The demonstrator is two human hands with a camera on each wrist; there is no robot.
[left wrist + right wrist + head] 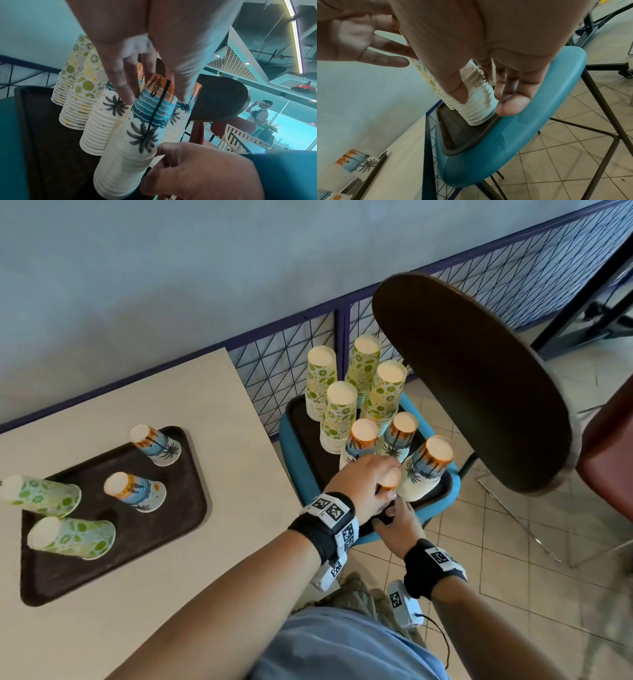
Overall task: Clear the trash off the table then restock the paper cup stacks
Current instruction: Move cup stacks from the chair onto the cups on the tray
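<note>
Several tall stacks of upturned paper cups stand on a dark tray (306, 436) on a blue chair seat (294, 463): lime-print stacks (337, 419) behind, palm-print stacks (399, 436) in front. My left hand (373, 481) comes down over the nearest palm-print stack (142, 121), and its fingers (123, 83) grip the stack's upper part. My right hand (397, 522) holds the same stack low down, thumb and fingers (511, 100) on either side of the ribbed rims (477, 102). That stack leans slightly.
On the beige table (239, 474) lies a second dark tray (113, 546) with short palm-print (137, 491) and lime-print (68, 537) stacks. A dark round board (479, 392) overhangs the chair on the right. A wire fence (291, 357) runs behind. The floor is tiled.
</note>
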